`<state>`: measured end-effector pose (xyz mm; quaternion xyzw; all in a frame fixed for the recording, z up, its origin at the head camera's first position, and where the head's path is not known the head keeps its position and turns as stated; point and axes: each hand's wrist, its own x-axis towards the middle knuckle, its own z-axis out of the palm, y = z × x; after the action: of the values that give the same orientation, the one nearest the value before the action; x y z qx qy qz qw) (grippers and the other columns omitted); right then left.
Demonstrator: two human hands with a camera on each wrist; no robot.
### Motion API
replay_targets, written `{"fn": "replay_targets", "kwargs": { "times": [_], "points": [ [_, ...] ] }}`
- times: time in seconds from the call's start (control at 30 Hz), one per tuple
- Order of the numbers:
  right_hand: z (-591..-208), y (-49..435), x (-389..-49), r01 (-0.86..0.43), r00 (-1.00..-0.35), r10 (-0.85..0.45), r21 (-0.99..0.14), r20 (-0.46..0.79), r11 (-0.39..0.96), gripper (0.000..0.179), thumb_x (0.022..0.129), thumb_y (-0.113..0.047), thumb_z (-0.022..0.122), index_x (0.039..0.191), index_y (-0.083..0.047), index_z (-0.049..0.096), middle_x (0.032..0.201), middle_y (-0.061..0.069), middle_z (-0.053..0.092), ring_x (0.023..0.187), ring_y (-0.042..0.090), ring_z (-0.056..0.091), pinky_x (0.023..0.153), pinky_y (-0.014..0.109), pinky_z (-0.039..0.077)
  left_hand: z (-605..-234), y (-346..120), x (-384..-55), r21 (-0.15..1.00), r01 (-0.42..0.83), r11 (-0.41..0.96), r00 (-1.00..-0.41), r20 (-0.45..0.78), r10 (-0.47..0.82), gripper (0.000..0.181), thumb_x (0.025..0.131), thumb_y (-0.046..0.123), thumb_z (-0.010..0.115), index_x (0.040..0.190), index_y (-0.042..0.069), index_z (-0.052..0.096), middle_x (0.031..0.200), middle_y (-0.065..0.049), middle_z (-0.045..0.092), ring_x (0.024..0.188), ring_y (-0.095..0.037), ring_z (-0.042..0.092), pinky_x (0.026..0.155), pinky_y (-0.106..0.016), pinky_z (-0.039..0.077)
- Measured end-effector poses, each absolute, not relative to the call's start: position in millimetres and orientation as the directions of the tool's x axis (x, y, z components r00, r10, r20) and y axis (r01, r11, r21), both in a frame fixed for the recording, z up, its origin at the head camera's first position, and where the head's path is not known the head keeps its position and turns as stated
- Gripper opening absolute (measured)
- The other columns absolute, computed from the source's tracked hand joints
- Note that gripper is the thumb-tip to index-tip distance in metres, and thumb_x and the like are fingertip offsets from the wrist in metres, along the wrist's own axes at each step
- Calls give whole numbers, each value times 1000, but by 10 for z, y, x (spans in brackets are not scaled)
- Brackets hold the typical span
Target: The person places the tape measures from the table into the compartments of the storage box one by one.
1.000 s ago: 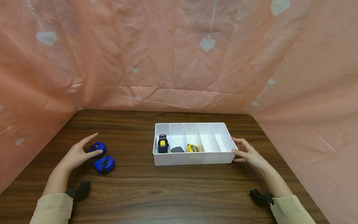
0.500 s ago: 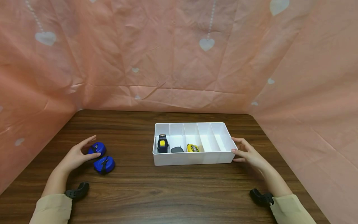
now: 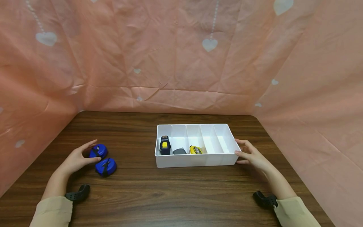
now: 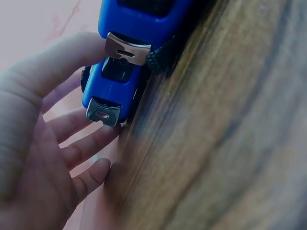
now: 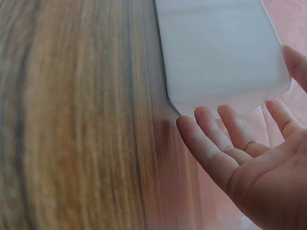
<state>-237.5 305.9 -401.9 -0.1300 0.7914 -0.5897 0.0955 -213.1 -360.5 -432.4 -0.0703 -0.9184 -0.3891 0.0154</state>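
In the head view my left hand (image 3: 76,160) is at the left, its spread thumb and fingers either side of the farther blue tape measure (image 3: 100,149); firm contact cannot be made out. The nearer blue tape measure (image 3: 109,167) lies just beside the thumb. Both metal hooks show in the left wrist view. My right hand (image 3: 253,157) touches the right end of a white divided box (image 3: 195,160), fingers fairly straight, thumb at its near corner. From left, its compartments hold a black-and-yellow tape measure (image 3: 164,147), a dark grey object (image 3: 180,151) and a yellow tape measure (image 3: 195,150).
Both hands work over a dark wood-grain table (image 3: 170,195). Pink cloth (image 3: 175,63) with pale hearts hangs at the back and sides. Two thin compartments at the box's right end show bare white floors. A black band with a mount (image 3: 77,193) sits at each wrist.
My left thumb has come down from over the farther blue tape measure to its near side, and the fingers have drawn slightly nearer. The right hand and the box stay put.
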Motion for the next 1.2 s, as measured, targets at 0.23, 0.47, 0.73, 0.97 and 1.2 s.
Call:
{"fn": "replay_targets", "kwargs": {
  "times": [0.23,0.47,0.73,0.97,1.2],
  "points": [
    [-4016,3059,-2372,-92,-949,-317,-958,1,273,60,96,-13,58,144,4,24,123,32,41,97,17,58,79,49,52,-4342,-3618,-2126,686,157,711,-987,96,126,83,83,32,76,146,-1,34,137,-34,40,122,-53,36,91,-67,30],
    [-4020,3062,-2378,-92,-949,-316,-959,3,269,60,96,-13,58,143,4,25,124,32,41,97,17,58,79,48,52,-4346,-3619,-2125,656,154,739,-988,95,122,78,84,35,75,144,0,39,133,-36,42,119,-52,39,88,-66,33],
    [-4023,3058,-2373,-92,-950,-313,-959,4,267,60,96,-13,58,143,4,26,123,31,42,96,17,58,78,48,52,-4339,-3606,-2122,659,147,737,-989,91,116,78,83,36,75,143,0,40,132,-36,43,119,-52,39,89,-66,33],
    [-4029,3062,-2378,-95,-949,-315,-958,5,270,60,96,-13,59,143,4,25,123,32,41,96,18,58,78,50,52,-4355,-3618,-2135,653,150,743,-989,99,113,79,82,36,77,142,-2,42,133,-36,43,121,-54,37,91,-67,30],
    [-4025,3060,-2375,-98,-949,-316,-959,9,267,59,96,-13,59,143,4,26,123,31,42,96,16,58,78,48,52,-4348,-3619,-2125,645,141,751,-990,105,95,80,80,35,78,141,-2,42,135,-37,39,123,-56,33,92,-69,27]
  ]
}}
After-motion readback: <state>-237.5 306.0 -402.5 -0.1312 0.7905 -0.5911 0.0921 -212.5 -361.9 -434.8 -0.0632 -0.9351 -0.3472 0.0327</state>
